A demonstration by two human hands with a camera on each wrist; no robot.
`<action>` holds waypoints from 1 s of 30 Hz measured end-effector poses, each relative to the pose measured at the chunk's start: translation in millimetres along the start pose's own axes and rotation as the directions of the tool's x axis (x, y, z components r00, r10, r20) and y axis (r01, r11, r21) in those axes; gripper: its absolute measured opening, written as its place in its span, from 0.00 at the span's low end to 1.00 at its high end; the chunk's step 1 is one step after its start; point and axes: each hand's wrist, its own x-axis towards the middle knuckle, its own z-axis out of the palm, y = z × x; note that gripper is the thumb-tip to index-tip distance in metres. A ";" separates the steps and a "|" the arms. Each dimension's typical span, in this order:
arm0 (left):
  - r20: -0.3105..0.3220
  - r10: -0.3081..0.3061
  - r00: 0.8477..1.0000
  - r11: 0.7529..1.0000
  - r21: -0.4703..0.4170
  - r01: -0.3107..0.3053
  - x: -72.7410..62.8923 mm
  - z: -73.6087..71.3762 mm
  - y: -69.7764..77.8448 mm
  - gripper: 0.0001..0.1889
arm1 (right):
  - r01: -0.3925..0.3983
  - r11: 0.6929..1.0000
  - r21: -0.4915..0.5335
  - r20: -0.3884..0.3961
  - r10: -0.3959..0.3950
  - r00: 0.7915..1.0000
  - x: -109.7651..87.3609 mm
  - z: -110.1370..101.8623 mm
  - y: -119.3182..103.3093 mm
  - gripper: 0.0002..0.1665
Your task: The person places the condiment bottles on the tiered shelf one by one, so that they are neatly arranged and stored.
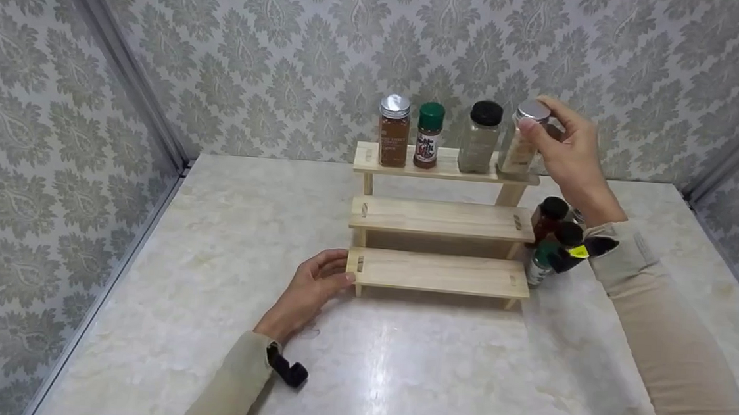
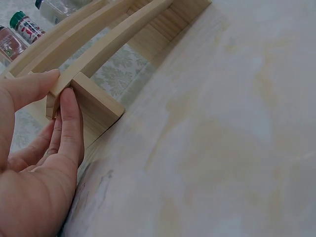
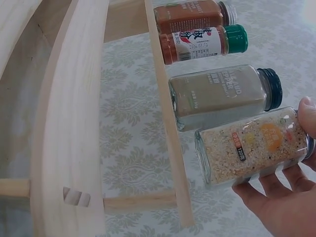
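A three-step wooden rack [image 1: 437,272] stands on the table. At its top right end my right hand [image 1: 572,147] grips a glass spice jar [image 3: 254,145] by its silver lid. The jar holds pale, speckled grains, and a small gap shows between its base and the top shelf in the right wrist view. My left hand [image 1: 313,289] pinches the left end of the lowest shelf, thumb on top and fingers beneath [image 2: 71,123]. Along the top shelf stand a red-brown spice jar [image 1: 394,133], a small green-capped bottle [image 1: 427,139] and a black-lidded grey-powder jar [image 1: 479,140].
Several more spice bottles [image 1: 550,215] cluster on the table right of the rack, partly hidden by my right wrist. Behind the rack rises a patterned wall [image 1: 275,61]. The pale marbled table [image 1: 243,224] extends in front and to both sides.
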 end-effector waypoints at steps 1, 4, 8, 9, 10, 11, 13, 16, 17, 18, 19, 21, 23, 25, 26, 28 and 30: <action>-0.002 -0.001 1.000 1.000 0.006 0.001 0.0 -0.2 -0.2 0.30 | 0.000 1.000 -0.004 0.000 0.000 1.000 1.2 1.7 0.6 0.21; -0.018 0.000 1.000 1.000 0.007 0.000 -0.7 -0.3 0.3 0.30 | 0.003 1.000 -0.010 -0.003 -0.003 1.000 5.2 6.2 2.5 0.20; -0.022 0.000 1.000 1.000 0.003 0.000 0.2 1.4 0.8 0.29 | 0.006 0.999 -0.034 -0.005 -0.006 1.000 8.1 6.0 6.8 0.20; -0.022 0.001 1.000 1.000 0.003 -0.001 0.1 1.3 0.5 0.29 | 0.003 0.999 -0.038 -0.003 -0.003 1.000 8.8 6.1 8.0 0.20; -0.020 0.003 1.000 1.000 0.001 -0.003 0.0 1.2 0.3 0.29 | -0.002 0.999 -0.042 0.000 0.002 1.000 9.3 6.1 9.3 0.20; -0.017 0.005 1.000 1.000 0.000 -0.005 -0.1 1.0 0.0 0.29 | -0.007 0.999 -0.045 0.002 0.007 1.000 9.6 6.2 10.3 0.20; -0.012 0.010 1.000 1.000 0.000 -0.010 -0.2 0.6 -0.3 0.29 | -0.018 0.999 -0.042 0.001 0.018 1.000 9.8 6.3 11.7 0.21; -0.006 0.018 1.000 1.000 -0.004 -0.019 -0.2 0.0 -0.2 0.29 | -0.022 0.999 -0.028 -0.005 0.022 1.000 10.1 6.1 13.3 0.21; -0.004 0.020 1.000 1.000 -0.006 -0.020 -0.1 -0.2 -0.1 0.29 | -0.019 0.999 -0.028 -0.007 0.019 1.000 10.2 6.1 13.6 0.21; -0.004 0.021 1.000 1.000 -0.008 -0.021 0.0 -0.2 0.2 0.30 | -0.017 1.000 -0.023 -0.008 0.017 1.000 10.3 6.1 13.8 0.21; -0.004 0.021 1.000 1.000 -0.008 -0.021 0.1 -0.2 0.4 0.30 | -0.014 1.000 -0.021 -0.008 0.014 1.000 10.4 6.0 14.1 0.21; -0.006 0.021 1.000 1.000 -0.007 -0.021 0.4 -0.3 0.3 0.30 | -0.007 1.000 -0.020 -0.006 0.007 1.000 10.2 6.1 14.5 0.20; -0.009 0.016 1.000 1.000 -0.005 -0.016 0.8 -0.1 0.3 0.29 | -0.001 1.000 -0.027 -0.001 0.001 1.000 9.6 6.1 14.9 0.21; -0.009 0.013 1.000 1.000 0.002 -0.013 0.9 0.1 0.0 0.30 | -0.001 0.999 -0.038 0.005 0.001 1.000 8.5 5.6 15.2 0.22; -0.008 0.013 1.000 1.000 0.004 -0.012 0.9 0.1 -0.1 0.30 | -0.002 0.999 -0.046 0.009 0.003 1.000 7.9 5.3 15.4 0.23; -0.009 0.009 1.000 1.000 0.006 -0.009 0.6 0.0 0.1 0.30 | -0.014 0.998 -0.054 0.012 0.014 1.000 6.9 5.0 15.7 0.25; -0.008 0.007 1.000 1.000 0.002 -0.007 0.1 -0.6 0.4 0.30 | -0.033 0.998 -0.061 0.012 0.033 0.999 5.8 4.7 15.7 0.29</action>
